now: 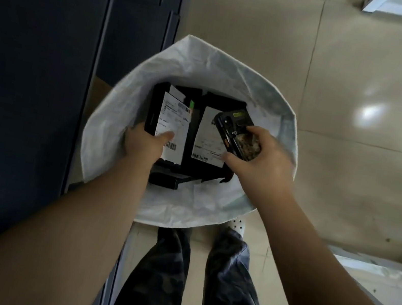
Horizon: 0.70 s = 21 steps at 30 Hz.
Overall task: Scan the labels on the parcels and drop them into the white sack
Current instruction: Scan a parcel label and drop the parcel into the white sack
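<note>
The white sack [130, 91] stands open on the floor right below me. My left hand [143, 143] grips a black parcel [155, 106] over the sack's mouth, thumb lying on its white barcode label [174, 120]. My right hand [263, 158] holds a dark handheld scanner [237, 132] above the sack, pointed left and away from me. Under the scanner lies another black parcel [227, 103] with a white label [206, 137], inside the sack. More black parcels [164, 180] lie beneath them.
A dark blue cabinet or shelving [52, 45] rises along the left, close to the sack. Beige floor tiles [334, 122] spread to the right. My legs [166, 280] and a white shoe [237, 224] are just behind the sack. A pale surface [387, 276] shows at lower right.
</note>
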Available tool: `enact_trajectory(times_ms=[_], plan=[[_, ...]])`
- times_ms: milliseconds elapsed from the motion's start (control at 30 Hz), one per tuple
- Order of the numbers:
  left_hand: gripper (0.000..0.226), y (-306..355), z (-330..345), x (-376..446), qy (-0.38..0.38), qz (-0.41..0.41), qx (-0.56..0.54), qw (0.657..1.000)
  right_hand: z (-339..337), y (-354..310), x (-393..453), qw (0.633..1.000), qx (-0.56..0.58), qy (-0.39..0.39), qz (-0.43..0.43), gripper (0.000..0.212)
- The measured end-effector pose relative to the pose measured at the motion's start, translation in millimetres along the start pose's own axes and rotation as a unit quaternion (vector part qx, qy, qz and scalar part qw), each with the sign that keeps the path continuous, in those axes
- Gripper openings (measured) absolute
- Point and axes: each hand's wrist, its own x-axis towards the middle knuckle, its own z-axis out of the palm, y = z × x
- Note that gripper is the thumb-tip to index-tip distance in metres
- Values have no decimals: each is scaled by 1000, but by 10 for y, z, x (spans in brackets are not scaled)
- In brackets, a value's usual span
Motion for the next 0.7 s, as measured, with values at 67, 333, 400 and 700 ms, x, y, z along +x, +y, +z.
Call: enact_trajectory(times_ms=[67, 333, 400, 700], plan=[[45, -114, 138, 135, 16, -17, 6, 1000, 23, 69, 58, 1000, 6, 3, 12, 66], [65, -430, 450, 535, 38, -66, 84, 993, 131, 282, 83, 998, 55, -15, 15, 66], [53, -400, 490, 618, 8, -76, 94, 993, 166, 309, 85, 998, 61, -16, 7, 66], [41, -101, 46, 307, -96, 22, 142, 985, 18, 51, 4, 998, 63, -5, -3, 69]])
